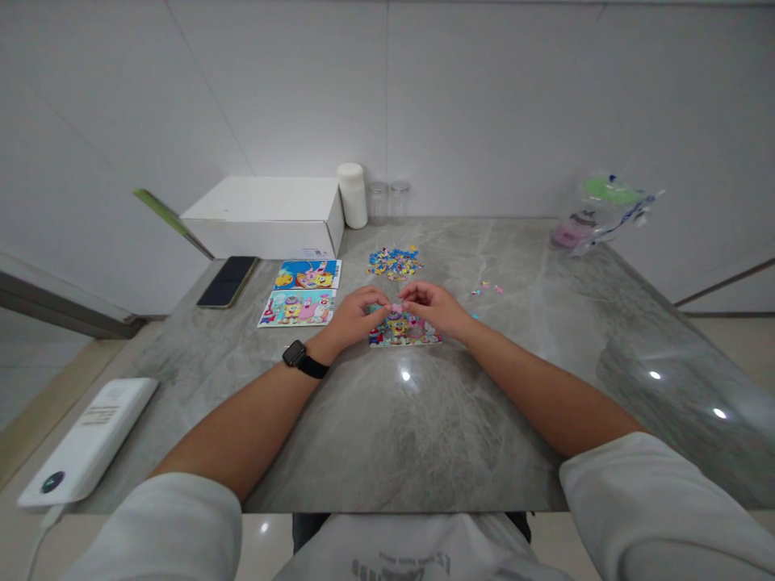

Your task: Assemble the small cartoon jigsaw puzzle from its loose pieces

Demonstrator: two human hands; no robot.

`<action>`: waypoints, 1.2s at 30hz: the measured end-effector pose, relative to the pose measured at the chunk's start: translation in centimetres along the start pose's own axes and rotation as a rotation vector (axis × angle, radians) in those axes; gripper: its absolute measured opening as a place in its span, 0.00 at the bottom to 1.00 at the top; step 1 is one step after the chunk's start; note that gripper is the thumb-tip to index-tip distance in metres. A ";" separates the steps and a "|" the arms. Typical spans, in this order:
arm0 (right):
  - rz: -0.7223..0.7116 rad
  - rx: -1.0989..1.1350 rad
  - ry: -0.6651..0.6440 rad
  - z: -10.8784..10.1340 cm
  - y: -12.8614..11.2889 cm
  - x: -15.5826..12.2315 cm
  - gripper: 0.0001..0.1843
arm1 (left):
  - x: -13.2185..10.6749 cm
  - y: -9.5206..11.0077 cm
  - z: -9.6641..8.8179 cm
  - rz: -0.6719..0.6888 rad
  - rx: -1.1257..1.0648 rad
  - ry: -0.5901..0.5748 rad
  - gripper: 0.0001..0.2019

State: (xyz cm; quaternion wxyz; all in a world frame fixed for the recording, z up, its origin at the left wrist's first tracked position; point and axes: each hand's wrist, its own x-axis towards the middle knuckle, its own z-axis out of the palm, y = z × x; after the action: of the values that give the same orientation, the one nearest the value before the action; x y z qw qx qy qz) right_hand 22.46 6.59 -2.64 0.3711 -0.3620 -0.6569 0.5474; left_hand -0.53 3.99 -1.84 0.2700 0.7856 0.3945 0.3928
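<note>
A colourful cartoon jigsaw puzzle [400, 329] lies on the grey marbled table in front of me, its upper part partly covered by my hands. Between my fingertips, at the puzzle's upper edge, is a small pink puzzle piece [396, 307]. My left hand [362, 313], with a black watch on its wrist, pinches at the piece from the left. From the right, my right hand [437, 307] has thumb and finger closed at the same piece. Just beyond my hands is a heap of loose puzzle pieces [395, 263], mostly blue and yellow.
Two cartoon picture cards [298, 308] lie to the left, near a phone [228, 282]. Behind stand a white box [266, 216], a white bottle [353, 196] and two glass jars. Several stray pieces [486, 285] lie right. A plastic bag [605, 211] sits far right; a power bank [90, 440] near left.
</note>
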 end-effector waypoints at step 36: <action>0.131 -0.385 -0.386 -3.5 -1.8 -0.6 0.10 | -0.2 0.6 0.4 0.217 0.400 -0.159 0.09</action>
State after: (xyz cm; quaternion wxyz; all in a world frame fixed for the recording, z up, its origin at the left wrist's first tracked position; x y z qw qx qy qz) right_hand 25.71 7.42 -0.52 0.1272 -0.3567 -0.7825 0.4943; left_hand -0.02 3.45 -1.71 0.0956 0.8896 0.3554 0.2705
